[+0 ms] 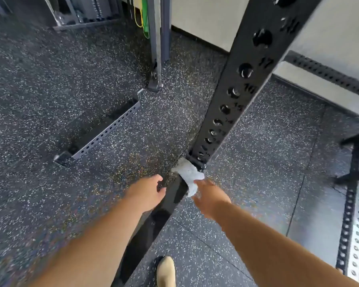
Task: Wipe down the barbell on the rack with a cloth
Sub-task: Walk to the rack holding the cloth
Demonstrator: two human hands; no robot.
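Note:
A crumpled white cloth (pixel 187 172) lies over the black base beam (pixel 153 222) of the rack, right at the foot of the black upright (pixel 243 79) with numbered holes. My right hand (pixel 210 196) reaches down to the cloth's near end and holds it, though its fingertips are hidden beneath the hand. My left hand (pixel 148 191) hovers just left of the base beam with loosely curled fingers and holds nothing. No barbell is in view.
Speckled rubber flooring (pixel 50 90) surrounds the rack. A grey perforated beam (pixel 104 133) lies on the floor to the left. A grey post (pixel 157 59) with green and yellow bands stands behind. Another perforated rack leg (pixel 352 224) is at right. A tan shoe (pixel 166 272) is below.

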